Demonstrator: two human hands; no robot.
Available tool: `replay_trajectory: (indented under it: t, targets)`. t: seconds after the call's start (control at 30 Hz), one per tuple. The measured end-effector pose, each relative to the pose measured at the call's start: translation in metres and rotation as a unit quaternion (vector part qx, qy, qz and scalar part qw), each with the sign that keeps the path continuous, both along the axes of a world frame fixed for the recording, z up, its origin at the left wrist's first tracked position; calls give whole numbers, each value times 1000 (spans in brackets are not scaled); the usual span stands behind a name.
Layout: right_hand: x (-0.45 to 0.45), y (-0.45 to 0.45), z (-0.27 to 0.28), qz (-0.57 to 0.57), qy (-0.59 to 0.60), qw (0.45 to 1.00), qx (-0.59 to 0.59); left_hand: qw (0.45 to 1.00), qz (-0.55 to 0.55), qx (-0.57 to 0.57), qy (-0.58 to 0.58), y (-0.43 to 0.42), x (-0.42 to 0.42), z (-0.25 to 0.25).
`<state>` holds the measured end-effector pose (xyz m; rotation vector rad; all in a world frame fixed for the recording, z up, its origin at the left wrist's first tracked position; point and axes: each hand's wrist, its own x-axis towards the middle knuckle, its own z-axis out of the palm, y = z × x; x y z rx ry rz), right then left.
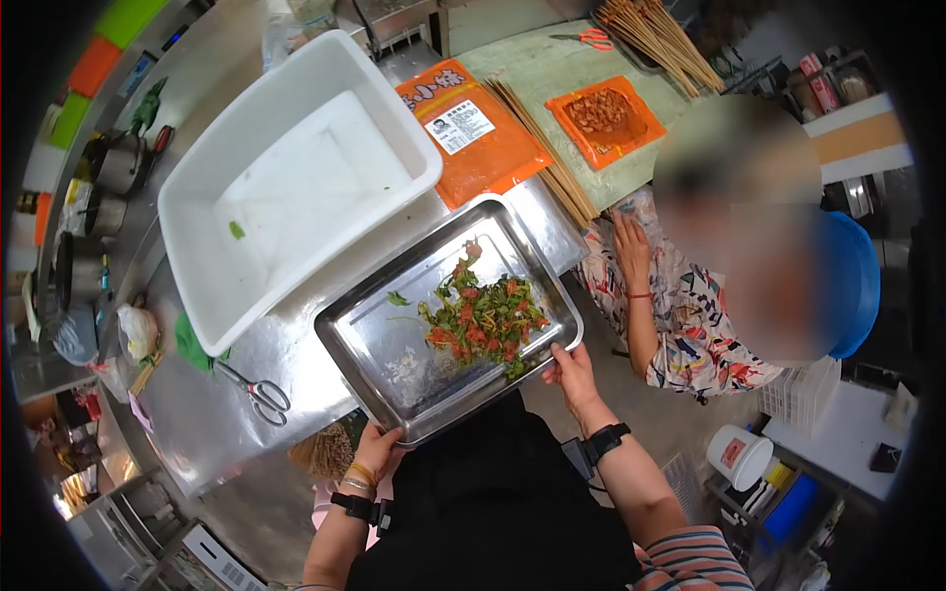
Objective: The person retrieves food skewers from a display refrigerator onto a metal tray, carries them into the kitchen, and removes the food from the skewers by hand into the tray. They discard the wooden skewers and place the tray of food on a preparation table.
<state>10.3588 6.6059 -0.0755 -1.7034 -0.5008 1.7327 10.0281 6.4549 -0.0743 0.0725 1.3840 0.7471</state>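
Note:
Both my hands grip a rectangular steel tray (pixel 370 340), tilted at an angle across my view, near the front edge of the metal table. My left hand (pixel 374 448) is closed on its near left corner, thumb over the rim. On the near right corner my right hand (pixel 572 379) holds the rim the same way. A heap of chopped green leaves mixed with red-orange bits (pixel 483 320) lies toward the tray's right side, and a stray leaf (pixel 397 297) sits apart from it. Beyond the tray stands a large white plastic tub (pixel 187 266) with a green scrap (pixel 236 229) inside.
Scissors (pixel 258 392) lie on the steel table (pixel 187 424) at left. Orange packets (pixel 483 138), bamboo skewers (pixel 567 187) and an opened orange pack of meat (pixel 603 113) are at the back. Another person (pixel 680 305) sits close on the right, beside a blue basin (pixel 855 286).

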Motion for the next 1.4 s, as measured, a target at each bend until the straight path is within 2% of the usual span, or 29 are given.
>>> replay_trajectory:
  t: [0.17,0.3,0.47,0.57,0.67,0.8,0.87,1.03,1.13,1.4]
  targets:
    - [-9,10,2,-57,-4,998,-5,998,-40,-34,-34,36,-6,10]
    - [-12,6,-2,-92,15,996,-2,994,-76,-58,-53,36,-13,-2]
    - [-28,-5,1,-110,28,993,-14,990,-99,-69,-73,45,-16,12]
    - [-27,-10,-1,-124,16,992,18,987,-119,-55,-96,40,-14,17]
    - [-19,-16,14,-73,-52,991,95,983,-158,-44,-84,42,-8,32]
    - [5,-28,12,-147,-50,983,96,978,-188,-11,-85,48,6,29]
    - [17,-24,7,-171,-56,978,107,973,-198,14,-122,59,16,28]
    - [40,-15,2,-220,-58,968,109,968,-221,8,-121,89,47,18]
    - [54,-14,-9,-229,-45,966,113,968,-220,2,-121,96,66,15]
    - [55,-6,-22,-328,80,935,106,978,-168,1,-122,85,99,-2]
